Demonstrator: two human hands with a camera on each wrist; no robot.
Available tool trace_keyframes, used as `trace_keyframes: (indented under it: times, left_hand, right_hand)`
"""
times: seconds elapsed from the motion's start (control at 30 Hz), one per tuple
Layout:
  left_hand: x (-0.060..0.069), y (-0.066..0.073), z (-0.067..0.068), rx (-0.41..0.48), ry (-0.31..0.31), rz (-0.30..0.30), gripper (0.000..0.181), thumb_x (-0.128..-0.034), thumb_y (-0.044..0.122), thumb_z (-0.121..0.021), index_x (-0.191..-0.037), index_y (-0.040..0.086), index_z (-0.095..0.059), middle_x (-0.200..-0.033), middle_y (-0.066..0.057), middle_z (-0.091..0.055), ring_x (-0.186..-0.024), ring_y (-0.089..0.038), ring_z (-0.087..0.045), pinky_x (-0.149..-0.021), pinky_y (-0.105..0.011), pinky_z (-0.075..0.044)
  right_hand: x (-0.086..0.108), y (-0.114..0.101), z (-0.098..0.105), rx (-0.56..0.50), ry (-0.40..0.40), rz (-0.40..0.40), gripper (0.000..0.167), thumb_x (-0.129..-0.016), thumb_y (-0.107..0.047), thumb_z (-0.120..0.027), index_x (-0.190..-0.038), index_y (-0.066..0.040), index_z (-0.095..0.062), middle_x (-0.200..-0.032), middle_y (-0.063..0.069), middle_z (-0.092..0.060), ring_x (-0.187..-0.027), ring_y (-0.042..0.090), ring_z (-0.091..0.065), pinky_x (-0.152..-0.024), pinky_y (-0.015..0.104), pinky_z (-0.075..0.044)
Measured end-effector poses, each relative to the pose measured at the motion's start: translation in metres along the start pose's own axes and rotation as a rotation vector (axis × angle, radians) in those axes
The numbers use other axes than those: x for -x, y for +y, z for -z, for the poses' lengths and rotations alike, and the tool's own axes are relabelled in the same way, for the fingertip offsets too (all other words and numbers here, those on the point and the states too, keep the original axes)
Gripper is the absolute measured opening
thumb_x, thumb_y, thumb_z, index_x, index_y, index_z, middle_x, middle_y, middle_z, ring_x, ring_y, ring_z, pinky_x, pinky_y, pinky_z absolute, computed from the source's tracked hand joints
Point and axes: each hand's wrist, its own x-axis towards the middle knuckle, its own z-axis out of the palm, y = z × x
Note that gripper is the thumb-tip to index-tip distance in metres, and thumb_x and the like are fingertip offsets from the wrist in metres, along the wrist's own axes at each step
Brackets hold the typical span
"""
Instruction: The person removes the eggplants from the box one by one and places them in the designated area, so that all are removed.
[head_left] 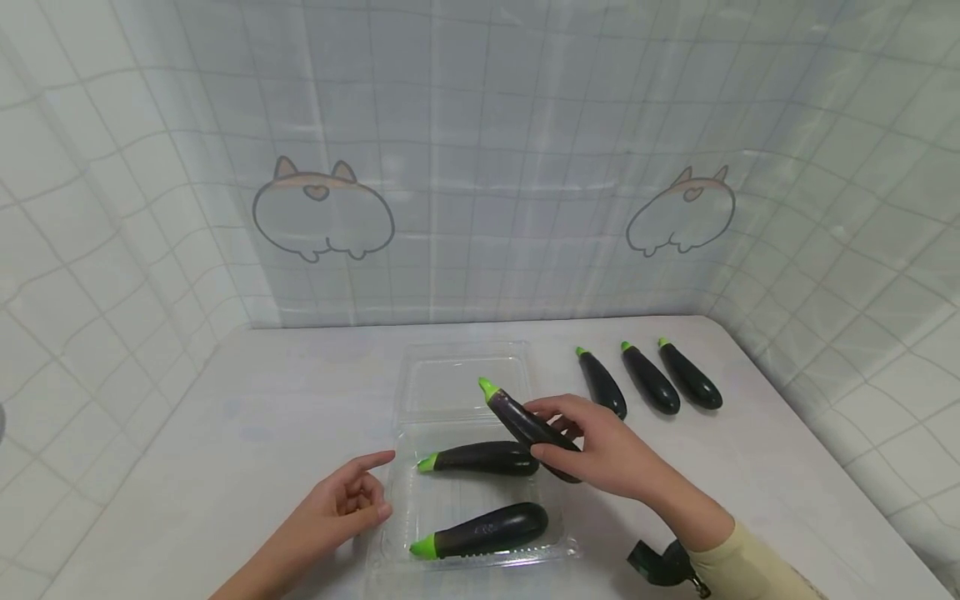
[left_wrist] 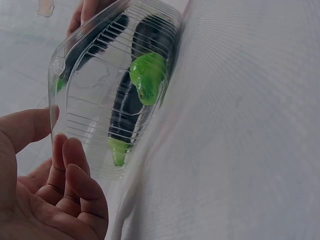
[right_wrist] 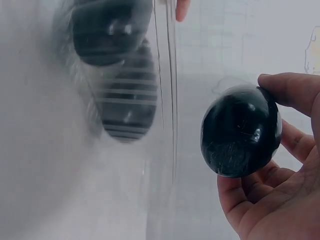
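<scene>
My right hand (head_left: pixel 592 446) grips a dark purple eggplant (head_left: pixel 521 421) with a bright green stem, tilted above the right side of a clear plastic clamshell box (head_left: pixel 450 497). In the right wrist view, the rounded end of this eggplant (right_wrist: pixel 241 132) shows between thumb and fingers. Inside the box's tray lie two more eggplants, a rear eggplant (head_left: pixel 480 458) and a front eggplant (head_left: pixel 495 529), stems to the left. My left hand (head_left: pixel 341 504) is at the box's left rim, fingertips touching or very near it; some fingers are loosely bent in the left wrist view (left_wrist: pixel 60 185).
Three eggplants lie in a row at the back right: a left one (head_left: pixel 602 385), a middle one (head_left: pixel 651 379) and a right one (head_left: pixel 690 373). The box's lid (head_left: pixel 465 379) lies folded back. A black object (head_left: pixel 663 564) sits by the right sleeve. Grid-patterned curtains (head_left: pixel 480 208) surround the white table (head_left: pixel 300 400).
</scene>
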Motion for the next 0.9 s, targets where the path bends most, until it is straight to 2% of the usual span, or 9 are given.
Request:
trace_keyframes:
  times: [0.23,0.47,0.63,0.9]
  left_hand:
    - [-0.001,0.000,0.000,-0.012,0.007,0.015,0.066,-0.0929,0.012,-0.070,-0.149,0.001,-0.036,-0.096,-0.015,-0.056,-0.079,-0.016,-0.058,-0.066,-0.024,-0.049]
    - [-0.002,0.000,0.001,-0.002,0.000,0.026,0.066,-0.0937,0.013,-0.069,-0.149,0.001,-0.035,-0.097,-0.016,-0.056,-0.079,-0.016,-0.057,-0.066,-0.025,-0.048]
    - [-0.002,0.000,0.001,0.009,0.010,0.058,0.066,-0.0935,0.015,-0.070,-0.149,0.003,-0.036,-0.097,-0.015,-0.057,-0.079,-0.015,-0.057,-0.067,-0.025,-0.049]
    - [-0.001,0.000,0.001,0.023,0.004,0.037,0.066,-0.0939,0.013,-0.069,-0.149,0.001,-0.034,-0.097,-0.016,-0.056,-0.079,-0.015,-0.056,-0.067,-0.024,-0.048]
  right_hand:
    - [0.010,0.007,0.011,0.002,0.047,-0.044,0.047,-0.089,-0.040,-0.075,-0.132,-0.029,-0.059,-0.120,-0.012,-0.060,-0.100,0.008,-0.063,-0.083,0.034,-0.053]
    - [0.019,0.016,0.016,0.008,0.081,-0.137,0.051,-0.087,-0.043,-0.076,-0.133,-0.031,-0.058,-0.116,-0.008,-0.063,-0.098,0.011,-0.063,-0.076,0.030,-0.053]
    - [0.024,0.021,0.019,-0.014,0.105,-0.174,0.052,-0.086,-0.044,-0.076,-0.133,-0.029,-0.058,-0.115,-0.006,-0.064,-0.096,0.012,-0.064,-0.073,0.030,-0.054]
    - [0.033,0.028,0.022,0.006,0.118,-0.218,0.052,-0.088,-0.045,-0.073,-0.133,-0.026,-0.057,-0.114,-0.004,-0.067,-0.096,0.012,-0.063,-0.079,0.031,-0.053]
